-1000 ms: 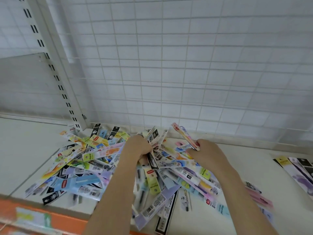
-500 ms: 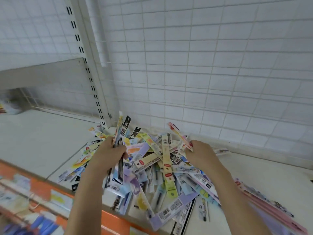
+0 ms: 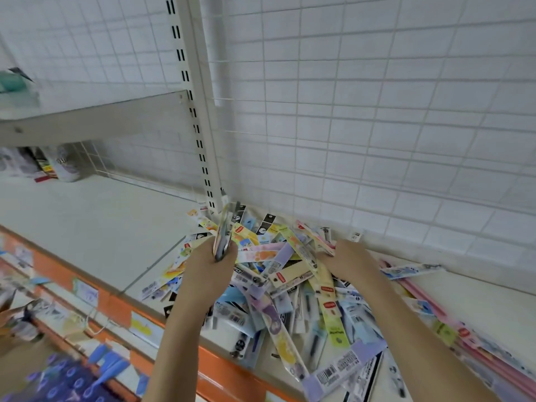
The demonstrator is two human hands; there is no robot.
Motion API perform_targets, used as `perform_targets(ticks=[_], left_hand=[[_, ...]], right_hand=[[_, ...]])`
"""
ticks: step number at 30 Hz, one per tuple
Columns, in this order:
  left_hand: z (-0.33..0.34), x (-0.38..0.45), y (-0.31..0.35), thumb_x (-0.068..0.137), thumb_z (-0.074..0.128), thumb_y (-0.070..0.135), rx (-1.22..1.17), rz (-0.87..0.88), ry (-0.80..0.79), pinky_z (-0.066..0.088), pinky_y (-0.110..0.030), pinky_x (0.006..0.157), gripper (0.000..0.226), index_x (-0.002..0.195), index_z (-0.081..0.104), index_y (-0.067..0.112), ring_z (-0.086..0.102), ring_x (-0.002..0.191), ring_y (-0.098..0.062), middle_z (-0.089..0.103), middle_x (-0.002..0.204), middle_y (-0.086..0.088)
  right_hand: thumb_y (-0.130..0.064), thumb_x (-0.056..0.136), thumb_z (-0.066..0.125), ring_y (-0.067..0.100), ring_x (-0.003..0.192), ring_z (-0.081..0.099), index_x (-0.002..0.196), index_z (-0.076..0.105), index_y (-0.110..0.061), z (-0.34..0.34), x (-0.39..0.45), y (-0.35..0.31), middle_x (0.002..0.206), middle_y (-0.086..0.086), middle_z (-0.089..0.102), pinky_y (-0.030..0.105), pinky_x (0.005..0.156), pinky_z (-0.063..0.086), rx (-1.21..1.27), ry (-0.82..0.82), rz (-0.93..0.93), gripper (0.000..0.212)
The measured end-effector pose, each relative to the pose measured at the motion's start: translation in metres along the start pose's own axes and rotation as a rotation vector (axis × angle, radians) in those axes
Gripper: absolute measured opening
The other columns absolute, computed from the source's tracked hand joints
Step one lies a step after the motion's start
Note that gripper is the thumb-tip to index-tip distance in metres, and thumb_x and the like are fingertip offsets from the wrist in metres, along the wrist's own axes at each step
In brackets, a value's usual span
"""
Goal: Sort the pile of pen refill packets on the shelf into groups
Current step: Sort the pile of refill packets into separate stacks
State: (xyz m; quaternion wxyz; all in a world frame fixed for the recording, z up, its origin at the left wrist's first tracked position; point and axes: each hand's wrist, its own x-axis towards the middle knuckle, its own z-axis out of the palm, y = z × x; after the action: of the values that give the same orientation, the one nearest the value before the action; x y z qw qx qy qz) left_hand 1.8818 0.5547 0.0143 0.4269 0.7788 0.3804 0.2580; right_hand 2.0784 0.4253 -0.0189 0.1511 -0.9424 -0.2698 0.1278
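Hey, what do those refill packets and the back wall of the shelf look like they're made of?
Refill packets: likely glossy clear plastic sleeves over printed card, judging by sheen and barcodes. Back wall: white-coated wire grid, probably metal, over a plain white panel.

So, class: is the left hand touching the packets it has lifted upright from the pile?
Touching. The head view shows the left hand gripping the upright packets at their lower end, with the tops sticking up above the pile of packets.
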Motion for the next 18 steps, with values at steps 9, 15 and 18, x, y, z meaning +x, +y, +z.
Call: perform_targets(ticks=[9, 15, 18], left_hand=[[0.032, 0.013, 0.005, 0.096, 0.048, 0.024, 0.308, 0.155, -0.053, 0.022, -0.026, 0.047, 0.039, 0.060, 0.034, 0.016, 0.031, 0.049, -0.016, 0.036, 0.055, -0.003], [0.049, 0.015, 0.021, 0.094, 0.050, 0.024, 0.284, 0.174, -0.096, 0.023, -0.025, 0.045, 0.040, 0.058, 0.033, 0.016, 0.033, 0.046, -0.015, 0.037, 0.052, -0.001], [0.058, 0.013, 0.024, 0.094, 0.050, 0.024, 0.280, 0.186, -0.147, 0.022, -0.025, 0.044, 0.042, 0.057, 0.031, 0.016, 0.031, 0.044, -0.015, 0.034, 0.050, -0.001]], right_hand=[[-0.031, 0.090, 0.055, 0.014, 0.055, 0.048, 0.072, 0.052, -0.015, -0.023, -0.027, 0.014, 0.063, -0.001, 0.050, 0.024, 0.048, 0.034, 0.203, 0.003, 0.011, 0.025], [-0.019, 0.088, 0.059, 0.014, 0.042, 0.041, 0.067, 0.053, -0.014, -0.044, -0.058, 0.034, 0.051, 0.000, 0.048, 0.023, 0.047, 0.033, 0.610, 0.124, 0.130, 0.022], [-0.014, 0.087, 0.059, 0.012, 0.039, 0.042, 0.076, 0.059, -0.010, -0.055, -0.073, 0.037, 0.047, -0.002, 0.058, 0.021, 0.045, 0.038, 0.783, 0.116, 0.139, 0.013]])
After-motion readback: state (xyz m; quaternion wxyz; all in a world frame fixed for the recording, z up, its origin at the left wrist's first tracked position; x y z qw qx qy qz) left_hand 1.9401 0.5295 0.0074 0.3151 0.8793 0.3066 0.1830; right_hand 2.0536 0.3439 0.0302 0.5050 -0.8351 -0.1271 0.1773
